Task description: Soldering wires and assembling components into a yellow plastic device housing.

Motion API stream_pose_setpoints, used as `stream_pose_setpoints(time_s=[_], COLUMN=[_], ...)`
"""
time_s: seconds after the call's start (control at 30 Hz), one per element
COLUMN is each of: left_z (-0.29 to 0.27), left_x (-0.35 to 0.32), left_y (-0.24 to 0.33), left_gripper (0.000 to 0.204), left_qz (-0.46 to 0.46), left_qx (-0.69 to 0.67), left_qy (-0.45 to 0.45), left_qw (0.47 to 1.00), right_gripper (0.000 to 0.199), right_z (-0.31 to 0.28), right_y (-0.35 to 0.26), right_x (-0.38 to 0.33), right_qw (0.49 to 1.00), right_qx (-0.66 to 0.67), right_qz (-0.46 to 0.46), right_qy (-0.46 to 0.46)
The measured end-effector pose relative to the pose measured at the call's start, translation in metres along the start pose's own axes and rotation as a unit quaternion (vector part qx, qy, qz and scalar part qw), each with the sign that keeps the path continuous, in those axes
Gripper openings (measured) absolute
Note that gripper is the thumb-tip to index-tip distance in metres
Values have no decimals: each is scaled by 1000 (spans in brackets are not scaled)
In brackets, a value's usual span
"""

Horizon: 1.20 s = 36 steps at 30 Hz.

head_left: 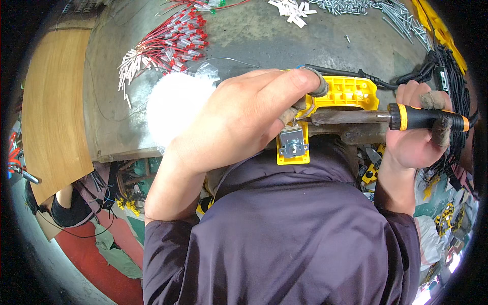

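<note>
My right hand [413,150] grips the black and orange handle of a soldering iron [432,118]. Its long metal barrel points left, and the tip reaches the yellow plastic housing [373,94] beside my left fingers. Curled over the housing, my left hand [244,107] holds it at the table's near edge; its fingers hide part of the housing's middle. Worn wrappings cover some fingertips on both hands. A square grey metal switch-like part [294,144] sits in the housing's near end. Whether the left fingertips also pinch a wire is hidden.
Red wires with clear-and-red ends [180,40] lie in a bundle at the far left, near a bright white mound [175,109]. Screws [351,6] and white pieces [292,11] are spread at the back. Black cables [455,76] pile up on the right. A wooden board [58,112] stands left.
</note>
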<state>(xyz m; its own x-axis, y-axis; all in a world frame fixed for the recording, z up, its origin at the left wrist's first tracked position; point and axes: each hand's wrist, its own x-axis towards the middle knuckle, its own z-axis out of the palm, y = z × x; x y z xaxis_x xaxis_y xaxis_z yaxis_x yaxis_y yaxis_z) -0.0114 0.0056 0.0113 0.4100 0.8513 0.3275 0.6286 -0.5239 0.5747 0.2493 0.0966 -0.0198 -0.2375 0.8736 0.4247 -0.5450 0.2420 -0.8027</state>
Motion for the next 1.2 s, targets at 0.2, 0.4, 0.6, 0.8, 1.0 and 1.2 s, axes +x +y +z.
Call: stream_pose_setpoints(time_s=[0.2, 0.4, 0.6, 0.8, 1.0, 1.2], left_z=[-1, -2, -2, -6, -6, -2], left_x=[6, 3, 1, 1, 8, 5], left_y=[-5, 2, -1, 8, 5, 1], left_gripper=[54, 48, 46, 38, 40, 43], left_qz=[9, -1, -21, -5, -17, 13], left_qx=[-5, -12, -59, -79, -74, -61], left_qy=[0, 16, -11, 5, -5, 29], left_qw=[1000, 1000, 998, 997, 997, 998], right_gripper=[34, 39, 24, 30, 42, 33], right_z=[-24, -34, -6, 31, 42, 50], right_y=[-17, -35, -6, 43, 108, 77], right_x=[20, 48, 111, 215, 274, 218], right_qw=[996, 990, 971, 963, 952, 876], right_qx=[21, -48, -220, -250, -296, -395], right_qz=[-19, -99, -87, -95, 79, 141], right_qy=[-81, 92, 43, -20, -25, -239])
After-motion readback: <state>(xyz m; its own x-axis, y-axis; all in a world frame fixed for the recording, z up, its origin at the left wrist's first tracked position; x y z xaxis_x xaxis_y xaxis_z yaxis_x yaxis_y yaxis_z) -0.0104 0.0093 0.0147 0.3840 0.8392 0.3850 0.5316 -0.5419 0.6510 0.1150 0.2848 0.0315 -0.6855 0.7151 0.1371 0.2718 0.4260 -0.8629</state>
